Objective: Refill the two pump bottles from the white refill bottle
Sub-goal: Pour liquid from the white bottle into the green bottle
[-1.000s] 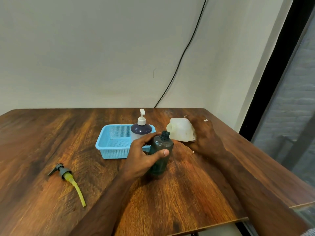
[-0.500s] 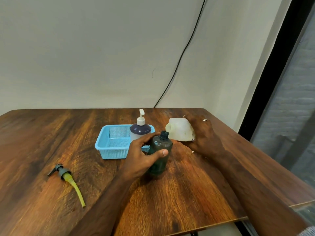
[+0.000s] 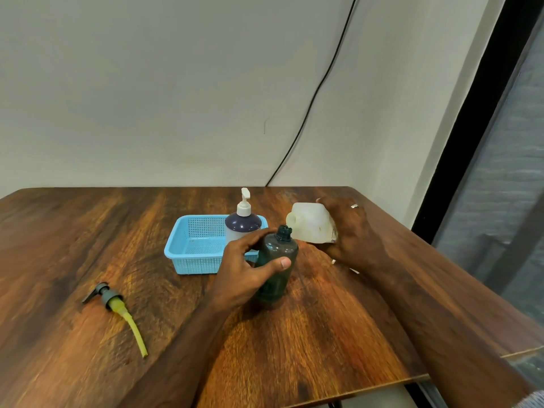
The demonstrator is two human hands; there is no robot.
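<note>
Left hand (image 3: 245, 270): reaches in from the lower left with the forearm low over the wooden table (image 3: 73, 231). Its fingers and thumb are curled round the dark green bottle (image 3: 275, 265), thumb across the near face and fingers wrapped behind the shoulder. This bottle stands upright on the table, and its threaded neck is uncapped.

Right hand (image 3: 350, 234): reaches in from the lower right, back of the hand toward the camera, with a ring (image 3: 354, 206) on one finger. It grips the white refill bottle (image 3: 312, 223) from the right side. The refill bottle is lifted and tipped over to the left, its open spout pointing toward the left hand and sitting just above and beside the green bottle's neck. Whether spout and neck touch cannot be determined. No liquid stream can be made out.

Labels: a strip of printed label shows at the lower right edge of the refill bottle, against the right palm. The lettering is too small to read.

Beyond the left hand's fingers, a white-pump bottle (image 3: 243, 222) with dark contents stands upright in the right end of a blue basket (image 3: 194, 245). Well to the left of the left hand, a removed pump head (image 3: 117, 309) with a yellowish dip tube lies flat on the table.
</note>
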